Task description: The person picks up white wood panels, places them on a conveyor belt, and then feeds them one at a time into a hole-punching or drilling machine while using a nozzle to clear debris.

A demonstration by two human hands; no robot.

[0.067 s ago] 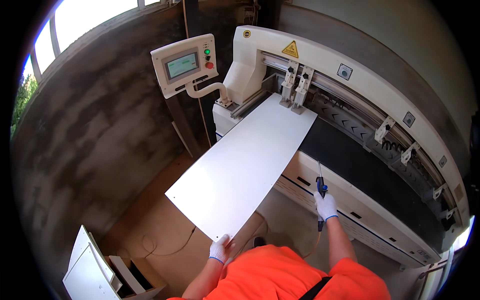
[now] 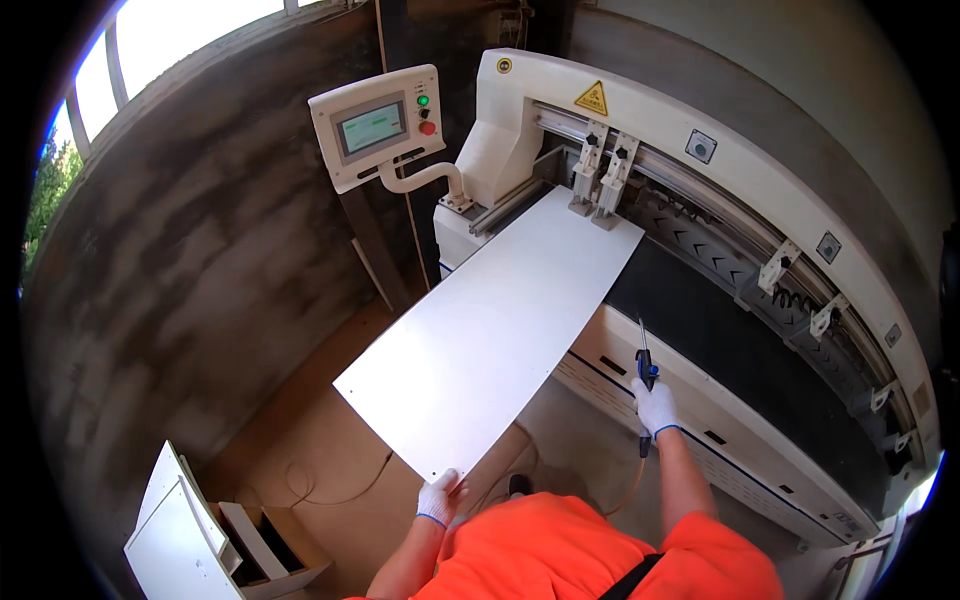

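Observation:
A long white panel (image 2: 480, 340) with small holes near its corners reaches from me to the machine, its far end under two white clamps (image 2: 598, 190). My gloved left hand (image 2: 440, 496) grips the near corner of the panel, thumb on top. In my gloved right hand (image 2: 655, 406) is a black and blue air blow gun (image 2: 647, 368) with a thin metal nozzle pointing away from me. A hose runs down from its grip. The nozzle stands beside the machine's front edge, right of the panel and apart from it.
The white machine (image 2: 500, 150) has a black bed (image 2: 740, 350) and more clamps along its beam. A control panel (image 2: 375, 128) with a screen and buttons stands on an arm at its left. White offcuts (image 2: 185, 530) and a cardboard box (image 2: 305, 540) sit lower left; a cable (image 2: 350, 495) crosses the floor.
The machine and control panel sit slightly farther right in the picture, as the view has shifted a little. Both hands keep their holds.

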